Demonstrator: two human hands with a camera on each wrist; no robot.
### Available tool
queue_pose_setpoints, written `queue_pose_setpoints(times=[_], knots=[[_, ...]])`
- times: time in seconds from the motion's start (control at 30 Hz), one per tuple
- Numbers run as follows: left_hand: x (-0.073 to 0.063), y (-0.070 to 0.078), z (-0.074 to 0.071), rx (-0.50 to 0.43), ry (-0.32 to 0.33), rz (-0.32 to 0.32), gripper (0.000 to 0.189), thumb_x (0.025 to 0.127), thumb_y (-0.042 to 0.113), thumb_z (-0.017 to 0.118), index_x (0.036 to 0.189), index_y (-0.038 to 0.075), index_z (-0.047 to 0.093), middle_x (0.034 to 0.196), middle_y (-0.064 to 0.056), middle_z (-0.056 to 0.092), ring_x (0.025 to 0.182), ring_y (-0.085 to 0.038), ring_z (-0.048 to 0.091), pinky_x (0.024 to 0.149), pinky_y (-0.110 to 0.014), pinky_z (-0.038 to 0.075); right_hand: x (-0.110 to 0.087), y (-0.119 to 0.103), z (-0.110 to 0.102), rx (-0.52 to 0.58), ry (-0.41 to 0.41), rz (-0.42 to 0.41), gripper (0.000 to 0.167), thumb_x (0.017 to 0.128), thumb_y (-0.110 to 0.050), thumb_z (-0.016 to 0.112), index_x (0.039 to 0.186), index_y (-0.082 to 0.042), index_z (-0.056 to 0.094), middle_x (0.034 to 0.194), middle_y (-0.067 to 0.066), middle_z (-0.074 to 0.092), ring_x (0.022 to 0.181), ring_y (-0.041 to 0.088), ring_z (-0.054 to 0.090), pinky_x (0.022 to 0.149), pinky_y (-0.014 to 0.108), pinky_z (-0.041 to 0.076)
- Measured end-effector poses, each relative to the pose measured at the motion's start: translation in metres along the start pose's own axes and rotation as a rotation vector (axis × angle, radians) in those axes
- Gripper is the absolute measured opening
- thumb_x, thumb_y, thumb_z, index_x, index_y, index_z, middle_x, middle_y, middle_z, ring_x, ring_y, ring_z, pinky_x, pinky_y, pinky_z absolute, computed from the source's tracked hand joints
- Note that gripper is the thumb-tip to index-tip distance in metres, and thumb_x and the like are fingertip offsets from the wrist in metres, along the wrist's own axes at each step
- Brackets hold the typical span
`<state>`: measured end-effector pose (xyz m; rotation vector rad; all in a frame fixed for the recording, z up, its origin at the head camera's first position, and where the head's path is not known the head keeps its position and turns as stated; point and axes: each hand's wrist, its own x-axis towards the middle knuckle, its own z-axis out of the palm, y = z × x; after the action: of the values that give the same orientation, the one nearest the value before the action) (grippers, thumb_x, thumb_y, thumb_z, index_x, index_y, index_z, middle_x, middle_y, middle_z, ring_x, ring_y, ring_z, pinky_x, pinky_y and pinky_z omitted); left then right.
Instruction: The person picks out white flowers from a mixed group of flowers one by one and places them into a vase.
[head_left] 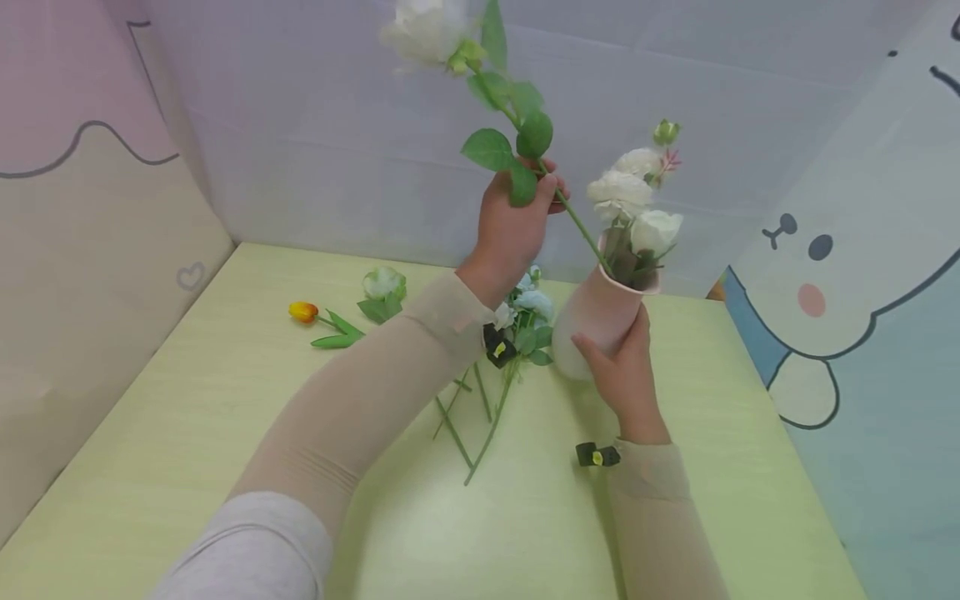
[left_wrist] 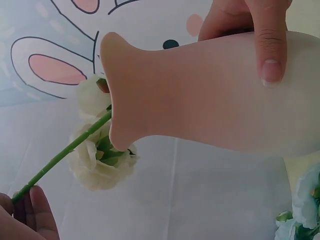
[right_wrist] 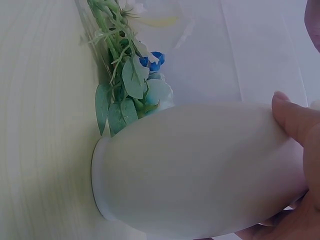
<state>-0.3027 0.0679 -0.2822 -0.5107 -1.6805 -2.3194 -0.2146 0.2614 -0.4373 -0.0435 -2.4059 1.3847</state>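
My left hand (head_left: 517, 221) pinches the green stem (head_left: 576, 215) of a large white flower (head_left: 429, 33), whose bloom rises above the hand. The stem's lower end passes into the mouth of a pale pink-white vase (head_left: 596, 321); its tip is hidden inside. With thumb and fingers around its side, my right hand (head_left: 628, 379) grips the vase. In the left wrist view the fingers of the left hand (left_wrist: 32, 215) hold the stem (left_wrist: 62, 156) outside the rim. Several white flowers (head_left: 622, 193) stand in the vase. Its base (right_wrist: 100, 180) is close to the tabletop in the right wrist view.
Pale blue and white flowers (head_left: 531, 307) lie on the yellow table (head_left: 450, 542), left of the vase, stems toward me. Farther left lie a white-green flower (head_left: 384, 285) and an orange-yellow tulip (head_left: 303, 312). A cloth backdrop (head_left: 315, 150) stands behind, with a cartoon-printed one at right.
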Motion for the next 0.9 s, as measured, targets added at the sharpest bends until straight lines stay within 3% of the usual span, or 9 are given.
queue_pose_setpoints(times=[0.13,0.43,0.73,0.9], knots=[[-0.004,-0.004,0.001,0.056,-0.032,0.012,0.009,0.104,0.004,0.059,0.112,0.0,0.061,0.096,-0.016,0.068,0.093,-0.022,0.07,0.084,-0.027,0.058,0.0,0.0,0.001,-0.004,0.004,-0.005,0.104,0.091,-0.03,0.081,0.165,-0.014,0.009,0.155,0.019,0.034,0.14,0.033,0.039,0.117,0.053,0.029],[-0.015,-0.014,0.01,0.156,-0.12,-0.046,0.017,0.105,0.011,0.061,0.117,0.0,0.066,0.098,-0.011,0.069,0.091,-0.018,0.069,0.084,-0.024,0.057,0.0,-0.002,0.002,0.0,0.002,-0.001,0.104,0.091,-0.031,0.081,0.165,-0.014,0.009,0.155,0.019,0.034,0.14,0.033,0.04,0.117,0.053,0.03],[-0.013,-0.015,0.018,0.275,-0.166,-0.02,0.015,0.105,0.012,0.061,0.118,0.006,0.066,0.098,-0.003,0.07,0.088,-0.013,0.068,0.081,-0.02,0.055,-0.001,-0.002,0.001,-0.003,0.004,-0.012,0.104,0.091,-0.03,0.08,0.164,-0.012,0.009,0.155,0.019,0.034,0.14,0.033,0.04,0.116,0.053,0.03],[-0.014,-0.015,0.02,0.272,-0.185,0.003,0.017,0.104,0.011,0.061,0.12,0.005,0.065,0.101,-0.005,0.07,0.088,-0.012,0.067,0.081,-0.021,0.055,-0.001,-0.003,0.0,0.009,-0.001,-0.015,0.103,0.091,-0.03,0.08,0.164,-0.013,0.009,0.155,0.019,0.034,0.139,0.034,0.04,0.116,0.055,0.03]])
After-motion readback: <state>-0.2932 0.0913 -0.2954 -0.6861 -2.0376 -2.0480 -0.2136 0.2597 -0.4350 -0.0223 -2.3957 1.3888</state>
